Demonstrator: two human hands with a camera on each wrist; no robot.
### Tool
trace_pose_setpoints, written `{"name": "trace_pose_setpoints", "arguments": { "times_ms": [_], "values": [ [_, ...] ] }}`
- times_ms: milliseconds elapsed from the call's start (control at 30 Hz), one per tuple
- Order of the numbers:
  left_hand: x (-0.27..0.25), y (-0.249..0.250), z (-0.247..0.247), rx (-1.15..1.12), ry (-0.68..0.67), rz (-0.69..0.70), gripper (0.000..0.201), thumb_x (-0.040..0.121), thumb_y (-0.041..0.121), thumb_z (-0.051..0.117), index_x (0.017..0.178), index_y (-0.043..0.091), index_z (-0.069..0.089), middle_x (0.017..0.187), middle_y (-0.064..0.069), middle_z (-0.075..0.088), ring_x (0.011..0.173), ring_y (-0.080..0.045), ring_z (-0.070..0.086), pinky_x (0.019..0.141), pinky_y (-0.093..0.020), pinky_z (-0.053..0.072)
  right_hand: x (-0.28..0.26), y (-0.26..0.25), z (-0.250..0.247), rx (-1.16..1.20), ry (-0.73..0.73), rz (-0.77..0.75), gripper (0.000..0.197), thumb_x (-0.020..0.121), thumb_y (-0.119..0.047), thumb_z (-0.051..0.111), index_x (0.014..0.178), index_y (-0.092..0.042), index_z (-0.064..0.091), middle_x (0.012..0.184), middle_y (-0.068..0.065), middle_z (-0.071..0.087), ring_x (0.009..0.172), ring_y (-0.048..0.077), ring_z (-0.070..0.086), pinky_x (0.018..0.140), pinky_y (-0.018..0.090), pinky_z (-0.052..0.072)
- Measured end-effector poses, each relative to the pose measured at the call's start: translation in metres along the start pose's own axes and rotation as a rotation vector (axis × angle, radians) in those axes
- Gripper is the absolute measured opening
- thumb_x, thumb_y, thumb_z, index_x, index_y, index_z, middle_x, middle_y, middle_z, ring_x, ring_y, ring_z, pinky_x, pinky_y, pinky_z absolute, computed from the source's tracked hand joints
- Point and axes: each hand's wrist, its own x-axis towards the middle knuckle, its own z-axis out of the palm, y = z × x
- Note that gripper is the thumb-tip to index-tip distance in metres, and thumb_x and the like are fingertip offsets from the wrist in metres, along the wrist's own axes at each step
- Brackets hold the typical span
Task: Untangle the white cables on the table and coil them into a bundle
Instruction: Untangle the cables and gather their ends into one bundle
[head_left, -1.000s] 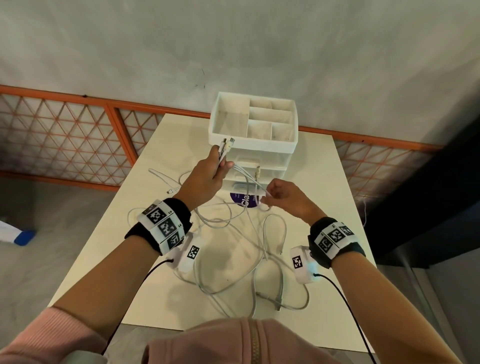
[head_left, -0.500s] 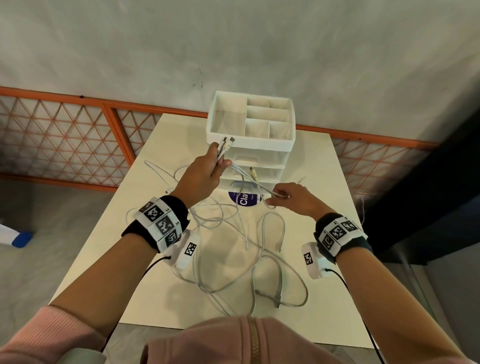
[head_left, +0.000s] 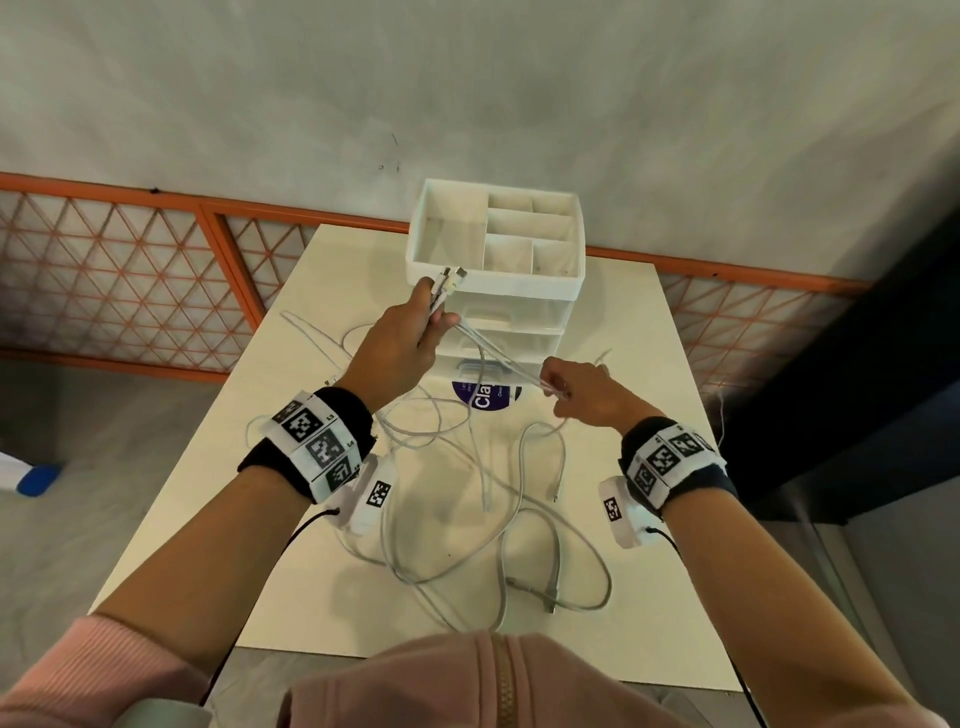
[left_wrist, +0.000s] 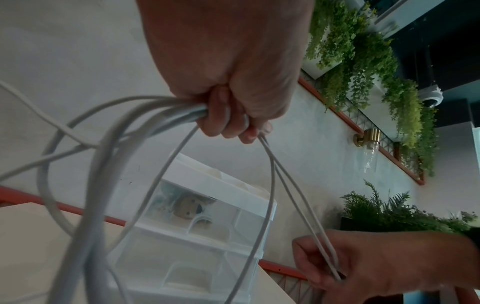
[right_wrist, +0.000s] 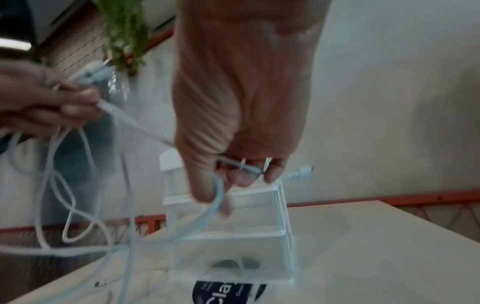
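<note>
I see the table (head_left: 649, 597) with a white drawer organizer (head_left: 498, 270) at its far end. The white cables (head_left: 498, 561) sprawl in tangled loops across the tabletop before it. My left hand (head_left: 400, 348) is raised and fisted round several cable ends, connectors poking out the top. My right hand (head_left: 582, 389), apart from it, pinches two strands stretched taut between them

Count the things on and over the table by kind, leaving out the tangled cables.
Hands: 2, left hand and right hand, both gripping white cables
Marker wristbands: 2
Wrist cameras: 2
Drawer organiser: 1
Purple round label: 1
Table: 1
Total: 9
</note>
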Motion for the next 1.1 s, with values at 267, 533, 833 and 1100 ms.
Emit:
{"name": "trace_pose_setpoints", "arguments": {
  "times_ms": [267,533,833,1100],
  "values": [
    [0.006,0.000,-0.011,0.039,0.037,0.024,0.016,0.098,0.021,0.044,0.092,0.014,0.030,0.067,-0.004,0.047,0.058,-0.025,0.049,0.055,-0.028,0.034,0.002,0.017,0.018,-0.057,0.142,0.045,0.022,0.092,-0.018,0.057,0.112,-0.012,0.059,0.112,0.006,0.056,0.110,0.022,0.050,0.095,0.039,0.032],
    [0.006,0.000,-0.001,0.087,0.085,0.039,0.022,0.097,0.022,0.044,0.100,0.000,0.041,0.067,-0.005,0.047,0.056,-0.027,0.045,0.056,-0.032,0.032,-0.002,0.029,0.043,0.187,0.156,0.159,0.101,0.071,-0.040,0.078,0.149,-0.023,0.016,0.157,0.012,0.000,0.145,0.039,0.004,0.114,0.055,0.019],
    [0.017,0.009,0.015,0.160,0.022,0.092,0.035,0.098,0.028,0.037,0.115,-0.002,0.040,0.091,-0.016,0.069,0.080,-0.038,0.064,0.067,-0.046,0.050,-0.002,0.046,0.065,-0.051,-0.099,0.351,0.059,0.085,-0.005,0.061,0.138,-0.016,0.039,0.138,0.018,0.030,0.131,0.037,0.027,0.100,0.041,0.038],
    [0.016,-0.001,0.040,0.155,-0.111,0.086,0.038,0.094,0.034,0.030,0.111,0.002,0.037,0.094,-0.012,0.071,0.090,-0.031,0.068,0.068,-0.044,0.053,-0.003,0.052,0.094,-0.167,-0.295,0.255,0.020,0.082,0.001,0.059,0.085,-0.018,0.060,0.114,0.013,0.040,0.116,0.034,0.038,0.092,0.040,0.045]
  ]
}}
